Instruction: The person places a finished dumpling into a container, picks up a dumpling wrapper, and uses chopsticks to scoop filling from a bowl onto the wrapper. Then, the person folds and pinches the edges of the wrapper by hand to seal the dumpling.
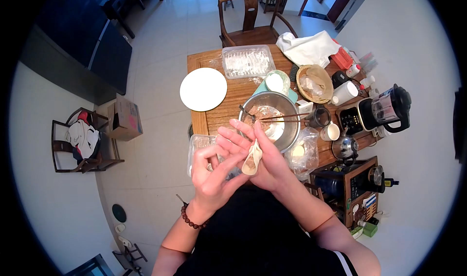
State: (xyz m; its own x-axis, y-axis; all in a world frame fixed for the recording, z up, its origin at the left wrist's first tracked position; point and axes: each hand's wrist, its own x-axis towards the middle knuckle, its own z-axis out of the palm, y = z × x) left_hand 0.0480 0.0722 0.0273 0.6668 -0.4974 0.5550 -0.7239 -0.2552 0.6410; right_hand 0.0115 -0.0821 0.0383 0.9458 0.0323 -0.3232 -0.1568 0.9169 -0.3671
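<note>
A half-folded dumpling (252, 161) sits between my hands, its pale wrapper pleated at the far end and open towards me, with brownish filling showing. My right hand (269, 165) cradles it palm up, the thumb against the wrapper's side and the fingers stretched out to the left. From the left, my left hand (210, 179), with a beaded bracelet on the wrist, pinches the wrapper's edge between thumb and fingers. Just beyond the hands stands a steel bowl (295, 138) of minced filling, with chopsticks (284, 117) and a dark-handled utensil in it.
A clear tray (197, 142) lies partly hidden behind my left hand. A white round plate (203, 89) overhangs the table's left edge. Farther back is a floured plastic tray (248, 62). To the right are a plastic bag (302, 152), a paper cup (330, 132), a kettle (345, 147) and a blender (389, 108).
</note>
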